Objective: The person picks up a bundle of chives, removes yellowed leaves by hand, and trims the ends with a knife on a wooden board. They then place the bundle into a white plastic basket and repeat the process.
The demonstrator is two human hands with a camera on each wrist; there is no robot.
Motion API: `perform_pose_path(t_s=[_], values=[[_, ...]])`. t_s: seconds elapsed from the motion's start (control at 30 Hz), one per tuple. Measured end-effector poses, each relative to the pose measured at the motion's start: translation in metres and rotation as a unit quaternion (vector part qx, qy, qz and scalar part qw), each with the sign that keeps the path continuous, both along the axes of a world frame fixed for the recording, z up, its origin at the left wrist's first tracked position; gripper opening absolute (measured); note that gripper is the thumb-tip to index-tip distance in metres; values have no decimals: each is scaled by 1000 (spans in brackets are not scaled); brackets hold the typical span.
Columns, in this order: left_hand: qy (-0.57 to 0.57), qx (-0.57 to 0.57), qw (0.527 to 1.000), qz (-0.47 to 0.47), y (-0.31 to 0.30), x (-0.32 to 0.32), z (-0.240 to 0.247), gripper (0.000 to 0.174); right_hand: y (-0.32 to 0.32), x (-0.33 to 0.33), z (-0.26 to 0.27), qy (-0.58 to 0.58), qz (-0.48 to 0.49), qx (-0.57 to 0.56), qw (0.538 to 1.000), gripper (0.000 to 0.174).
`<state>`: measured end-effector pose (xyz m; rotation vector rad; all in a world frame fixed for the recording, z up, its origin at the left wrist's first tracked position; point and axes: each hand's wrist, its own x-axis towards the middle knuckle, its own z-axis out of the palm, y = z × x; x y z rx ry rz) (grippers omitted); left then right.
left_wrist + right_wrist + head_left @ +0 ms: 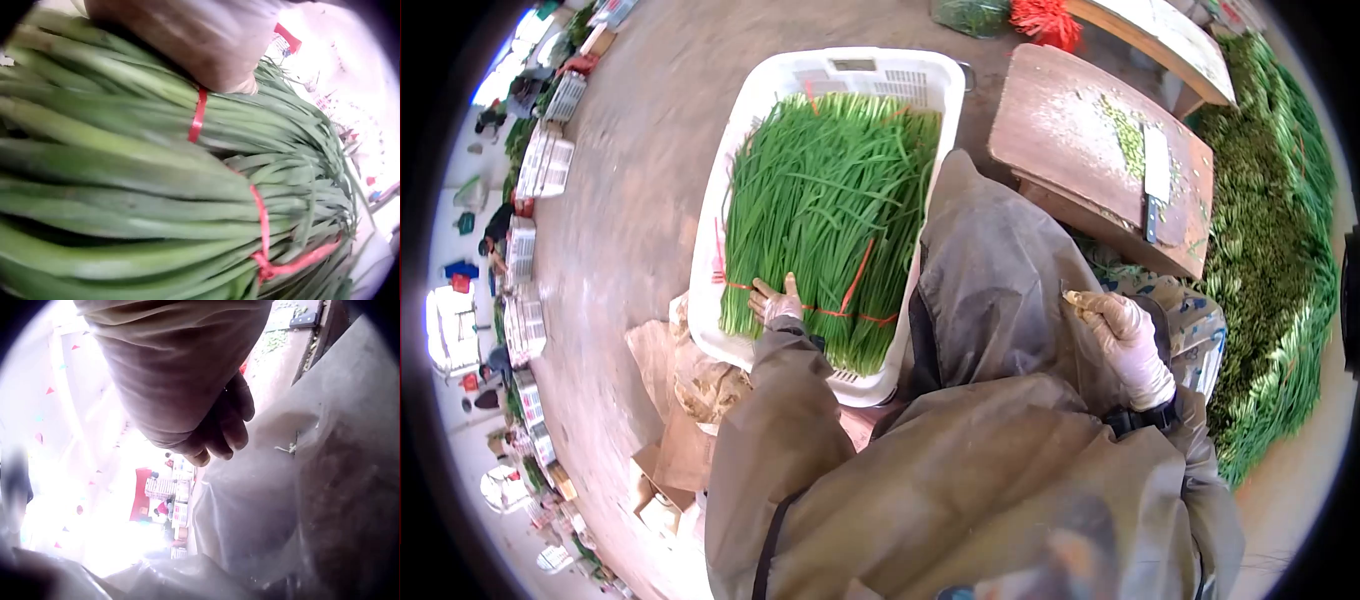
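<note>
In the head view, a white plastic crate [712, 235] holds green chives [830, 190] packed in bundles. Red ties [862, 275] run round them. My gloved left hand [776, 300] lies on the bundle at the crate's near left, thumb and fingers spread beside a tie. The left wrist view has the same hand [200, 37] over the stems, its fingertips hidden, with a red tie [198, 115] just below it. My gloved right hand [1122, 340] is above my right thigh, fingers loosely bent. Seen from the right wrist, its fingers [232, 428] hang near the plastic apron [250, 500].
Right of the crate, a wooden board [1065, 130] bears a knife [1156, 180] and chopped green bits [1125, 135]. More greens [1260, 230] are heaped at far right. Cardboard [685, 450] lies at the crate's near left. White crates [545, 160] line the far left.
</note>
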<state>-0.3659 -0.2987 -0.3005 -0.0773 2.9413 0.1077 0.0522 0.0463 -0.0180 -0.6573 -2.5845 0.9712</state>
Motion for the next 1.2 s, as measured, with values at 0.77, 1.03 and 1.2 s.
perform_pose_path(t_s=[0.77, 1.03, 1.2], values=[[12, -30, 910, -413, 226, 2, 106, 26, 18, 61, -38, -8, -57, -137, 989, 20], [-59, 638, 731, -235, 228, 13, 272, 26, 22, 75, -59, 10, -66, -184, 981, 19], [-410, 751, 406, -321, 264, 182, 320, 26, 14, 72, -65, 13, -38, -199, 979, 19]])
